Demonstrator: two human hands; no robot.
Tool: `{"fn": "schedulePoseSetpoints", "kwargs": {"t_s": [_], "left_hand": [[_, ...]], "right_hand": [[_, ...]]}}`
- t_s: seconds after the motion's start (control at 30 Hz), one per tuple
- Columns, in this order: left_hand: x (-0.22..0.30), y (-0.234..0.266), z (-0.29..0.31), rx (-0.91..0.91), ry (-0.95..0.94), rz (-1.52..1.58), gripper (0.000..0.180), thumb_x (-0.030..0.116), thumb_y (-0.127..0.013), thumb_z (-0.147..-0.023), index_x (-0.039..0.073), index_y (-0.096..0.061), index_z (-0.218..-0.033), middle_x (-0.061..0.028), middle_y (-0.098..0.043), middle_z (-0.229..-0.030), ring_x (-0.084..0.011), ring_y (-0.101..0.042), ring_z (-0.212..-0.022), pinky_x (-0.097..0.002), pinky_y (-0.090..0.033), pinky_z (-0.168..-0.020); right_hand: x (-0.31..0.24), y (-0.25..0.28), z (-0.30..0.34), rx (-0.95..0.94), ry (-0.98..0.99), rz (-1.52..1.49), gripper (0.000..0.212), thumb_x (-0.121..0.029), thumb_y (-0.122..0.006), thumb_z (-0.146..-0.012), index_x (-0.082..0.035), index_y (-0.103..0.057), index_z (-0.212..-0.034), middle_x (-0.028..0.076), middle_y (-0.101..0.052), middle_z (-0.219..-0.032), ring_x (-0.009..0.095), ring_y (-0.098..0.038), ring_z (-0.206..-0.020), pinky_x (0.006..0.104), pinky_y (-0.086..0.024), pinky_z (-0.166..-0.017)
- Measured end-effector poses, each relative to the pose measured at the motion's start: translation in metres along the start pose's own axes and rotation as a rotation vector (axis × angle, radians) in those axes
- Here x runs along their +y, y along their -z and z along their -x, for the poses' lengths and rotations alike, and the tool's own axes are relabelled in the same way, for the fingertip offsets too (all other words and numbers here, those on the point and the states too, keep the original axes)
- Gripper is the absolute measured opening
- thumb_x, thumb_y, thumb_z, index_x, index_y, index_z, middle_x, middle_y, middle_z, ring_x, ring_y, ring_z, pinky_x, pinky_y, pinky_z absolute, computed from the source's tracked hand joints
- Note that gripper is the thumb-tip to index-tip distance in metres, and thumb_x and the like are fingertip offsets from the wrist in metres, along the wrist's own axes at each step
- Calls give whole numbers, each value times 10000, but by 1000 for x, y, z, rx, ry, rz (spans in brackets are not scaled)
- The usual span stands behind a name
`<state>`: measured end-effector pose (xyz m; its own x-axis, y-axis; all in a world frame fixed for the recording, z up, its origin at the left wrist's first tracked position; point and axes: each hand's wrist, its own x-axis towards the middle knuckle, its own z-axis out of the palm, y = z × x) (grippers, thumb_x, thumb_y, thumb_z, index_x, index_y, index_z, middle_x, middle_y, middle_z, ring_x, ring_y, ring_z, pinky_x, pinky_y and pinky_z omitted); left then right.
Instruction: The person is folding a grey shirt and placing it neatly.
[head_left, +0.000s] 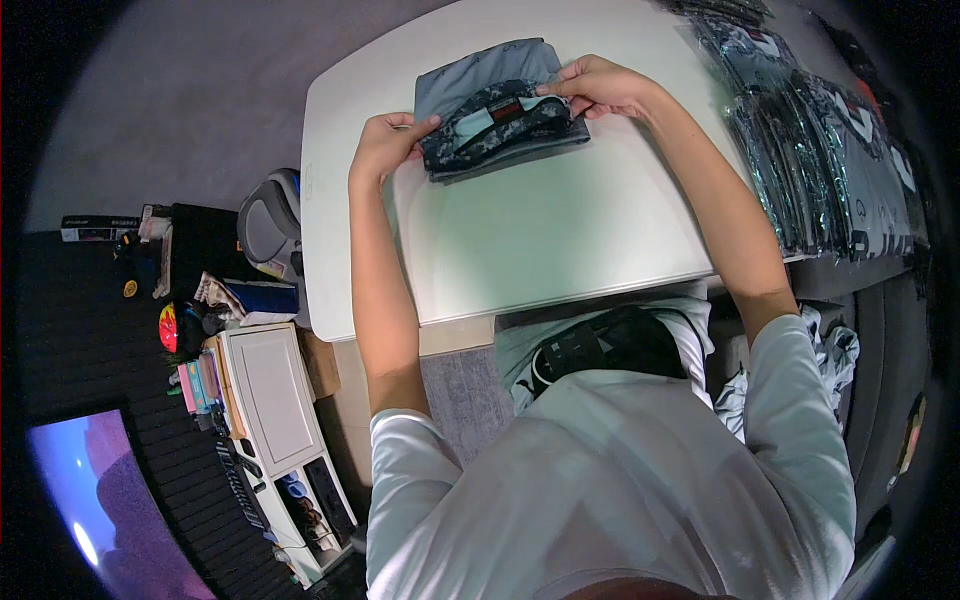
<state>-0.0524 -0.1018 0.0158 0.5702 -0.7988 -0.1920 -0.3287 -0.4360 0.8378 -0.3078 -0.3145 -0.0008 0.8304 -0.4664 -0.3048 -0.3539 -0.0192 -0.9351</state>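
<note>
A folded grey shirt (487,70) with a dark camouflage-patterned collar part lies on the white table (560,230). Its neck opening faces up, showing a small red-and-dark label inside. My left hand (388,148) pinches the shirt's left edge between thumb and fingers. At the opposite side, my right hand (605,88) grips the camouflage part near the collar, thumb on top. Some fingertips of both hands are hidden behind or under the fabric.
Stacked shirts in clear plastic bags (800,150) cover the table's right end. A grey chair (272,220) stands left of the table. Below it are a white cabinet (270,390) with books and a keyboard (240,480), and a lit screen (110,510). White cloth (835,355) lies at the right.
</note>
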Motion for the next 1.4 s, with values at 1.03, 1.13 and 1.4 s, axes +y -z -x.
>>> {"fn": "schedulePoseSetpoints", "kwargs": {"t_s": [1.03, 1.13, 1.4], "left_hand": [[5, -5, -4, 56, 27, 333, 506, 260, -728, -913, 76, -528, -1340, -42, -681, -1044, -119, -656, -860, -268, -560, -660], [23, -7, 14, -73, 86, 144, 713, 305, -788, -867, 61, -435, -1436, -70, -682, -1037, -143, -668, -884, -304, -582, -698], [-10, 14, 2, -236, -80, -89, 856, 197, -817, -828, 74, -339, -1528, -76, -657, -903, -135, -640, -724, -280, -545, -609]], "right_hand": [[-17, 1, 22, 44, -2, 155, 756, -397, -811, -829, -70, -455, -1410, 36, -677, -911, 107, -660, -752, 248, -522, -611], [-3, 12, 10, -76, -36, 53, 480, -402, -760, -890, -70, -614, -1204, -17, -670, -803, 52, -631, -633, 208, -486, -554], [-1, 9, 8, -98, 36, 132, 227, -272, -764, -904, -90, -688, -792, -43, -615, -653, 21, -566, -554, 186, -440, -483]]}}
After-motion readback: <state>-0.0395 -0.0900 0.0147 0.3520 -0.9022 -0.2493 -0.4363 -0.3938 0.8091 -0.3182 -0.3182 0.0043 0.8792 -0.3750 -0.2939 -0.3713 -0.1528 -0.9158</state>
